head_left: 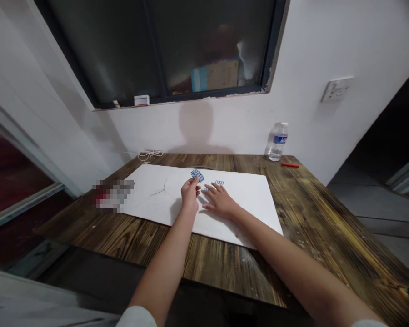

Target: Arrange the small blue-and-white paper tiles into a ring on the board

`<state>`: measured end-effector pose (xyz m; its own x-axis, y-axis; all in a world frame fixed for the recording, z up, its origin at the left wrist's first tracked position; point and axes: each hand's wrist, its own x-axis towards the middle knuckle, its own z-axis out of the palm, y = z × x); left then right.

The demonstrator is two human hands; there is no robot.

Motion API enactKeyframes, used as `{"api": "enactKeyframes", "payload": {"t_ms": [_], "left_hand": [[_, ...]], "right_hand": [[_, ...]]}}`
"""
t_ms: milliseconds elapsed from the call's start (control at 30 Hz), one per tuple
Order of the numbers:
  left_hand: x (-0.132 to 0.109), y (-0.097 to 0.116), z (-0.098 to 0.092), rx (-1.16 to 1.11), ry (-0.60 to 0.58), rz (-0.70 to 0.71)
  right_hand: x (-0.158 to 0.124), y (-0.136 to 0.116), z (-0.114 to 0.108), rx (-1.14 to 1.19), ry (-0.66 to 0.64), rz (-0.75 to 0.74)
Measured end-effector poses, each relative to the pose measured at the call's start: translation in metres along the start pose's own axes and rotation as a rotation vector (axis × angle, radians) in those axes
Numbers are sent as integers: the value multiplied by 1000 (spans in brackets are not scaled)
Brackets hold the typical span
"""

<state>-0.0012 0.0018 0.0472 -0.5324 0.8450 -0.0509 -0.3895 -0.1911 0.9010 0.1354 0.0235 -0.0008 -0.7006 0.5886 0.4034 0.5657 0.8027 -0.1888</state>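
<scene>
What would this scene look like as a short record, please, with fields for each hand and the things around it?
Left hand: pinches a small blue-and-white strip
Right hand: lies spread on a white rectangular sheet, near a second blue-and-white strip
Surface: dark-brown wooden table
Also on table: clear plastic water bottle; thin red stick; coiled white cord

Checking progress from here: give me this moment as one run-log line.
left hand: holds blue-white strip | right hand: fingers on white board, near second strip | surface: wooden table
</scene>
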Motion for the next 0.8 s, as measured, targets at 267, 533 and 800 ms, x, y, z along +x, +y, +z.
{"api": "enactKeyframes", "payload": {"t_ms": [267,533,800], "left_hand": [[1,-2,-1,18,-19,-11],[1,-2,1,43,-19,-19],[-2,-3,2,59,-41,-22]], "right_hand": [[5,2,-5,1,-103,24],[6,-1,-12,-53,-27,21],[-1,6,5,13,-6,78]]}}
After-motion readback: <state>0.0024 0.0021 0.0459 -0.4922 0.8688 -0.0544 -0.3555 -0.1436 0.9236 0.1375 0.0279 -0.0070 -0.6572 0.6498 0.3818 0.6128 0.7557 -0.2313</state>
